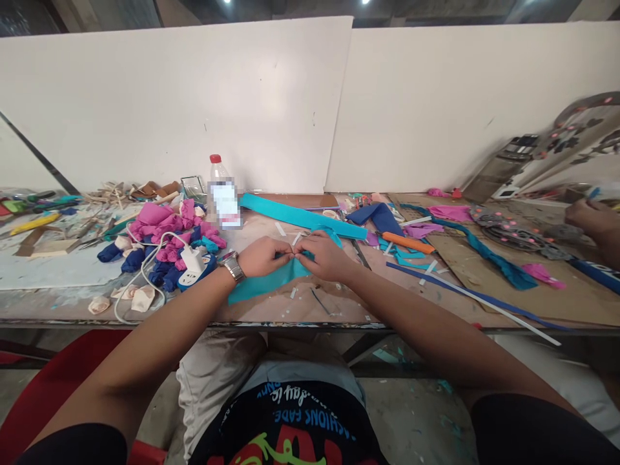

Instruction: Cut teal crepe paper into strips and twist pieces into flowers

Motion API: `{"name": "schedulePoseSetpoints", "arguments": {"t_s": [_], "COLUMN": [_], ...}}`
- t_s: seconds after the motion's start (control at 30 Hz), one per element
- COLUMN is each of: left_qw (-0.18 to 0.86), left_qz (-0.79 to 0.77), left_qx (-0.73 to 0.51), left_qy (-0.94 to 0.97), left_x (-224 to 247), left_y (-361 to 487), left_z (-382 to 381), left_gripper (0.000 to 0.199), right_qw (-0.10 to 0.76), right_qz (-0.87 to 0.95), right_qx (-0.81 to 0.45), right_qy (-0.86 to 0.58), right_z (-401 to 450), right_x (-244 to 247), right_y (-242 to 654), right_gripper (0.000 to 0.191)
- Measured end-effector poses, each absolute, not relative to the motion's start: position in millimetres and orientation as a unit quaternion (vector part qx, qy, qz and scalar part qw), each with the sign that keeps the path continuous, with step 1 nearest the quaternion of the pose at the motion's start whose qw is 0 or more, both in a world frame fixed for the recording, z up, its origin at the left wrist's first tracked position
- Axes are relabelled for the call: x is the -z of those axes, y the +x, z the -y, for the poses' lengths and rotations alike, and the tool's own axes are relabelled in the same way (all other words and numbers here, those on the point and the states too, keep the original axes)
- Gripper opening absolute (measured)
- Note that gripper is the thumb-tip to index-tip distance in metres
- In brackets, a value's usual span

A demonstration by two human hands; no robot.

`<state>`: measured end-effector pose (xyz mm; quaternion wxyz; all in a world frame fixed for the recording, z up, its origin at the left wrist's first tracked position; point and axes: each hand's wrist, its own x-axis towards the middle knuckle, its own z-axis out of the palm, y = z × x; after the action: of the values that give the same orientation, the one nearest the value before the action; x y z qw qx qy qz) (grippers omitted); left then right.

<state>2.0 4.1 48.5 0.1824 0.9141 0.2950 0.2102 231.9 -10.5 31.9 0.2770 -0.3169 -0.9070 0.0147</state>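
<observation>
Near the middle of the table, my left hand (265, 256) and my right hand (323, 256) meet fingertip to fingertip, both pinching a turquoise sheet (264, 285). Its lower part hangs loosely over the tabletop below my fingers. A small white strip (296, 239) shows between my two hands; whether my fingers hold it I cannot tell. Just behind my hands lies a long turquoise band (300, 216). An orange cutter (408, 242) rests to the right, beside a folded dark blue piece (375, 217).
Pink and blue crumpled flowers (157, 226), a power strip (190, 276) with a white cable and a bottle (216, 169) stand left. On the right are cardboard (465, 274), a long white strip (504, 310) and another person's hand (593, 223).
</observation>
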Motion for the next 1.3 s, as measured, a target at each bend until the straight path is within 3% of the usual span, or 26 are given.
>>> {"name": "schedulePoseSetpoints", "arguments": {"t_s": [0.53,0.77,1.3], "left_qw": [0.112,0.134,0.176], "left_qz": [-0.277,-0.267,-0.295], "left_qx": [-0.215,-0.228,-0.234], "left_qy": [0.93,0.927,0.91], "left_x": [-45.1,-42.8,-45.0], "left_y": [2.4,4.5,3.9], "left_z": [-5.7,-6.4,-3.6], "left_gripper": [0.026,0.027,0.021], "right_qw": [0.266,0.234,0.272], "right_qz": [0.895,0.902,0.891], "right_qx": [-0.041,-0.042,-0.065], "right_qy": [-0.354,-0.36,-0.356], "right_z": [14.2,13.9,14.7], "right_x": [-34.8,-37.4,-38.2], "right_y": [229.8,228.9,231.1], "right_gripper": [0.012,0.016,0.01]}}
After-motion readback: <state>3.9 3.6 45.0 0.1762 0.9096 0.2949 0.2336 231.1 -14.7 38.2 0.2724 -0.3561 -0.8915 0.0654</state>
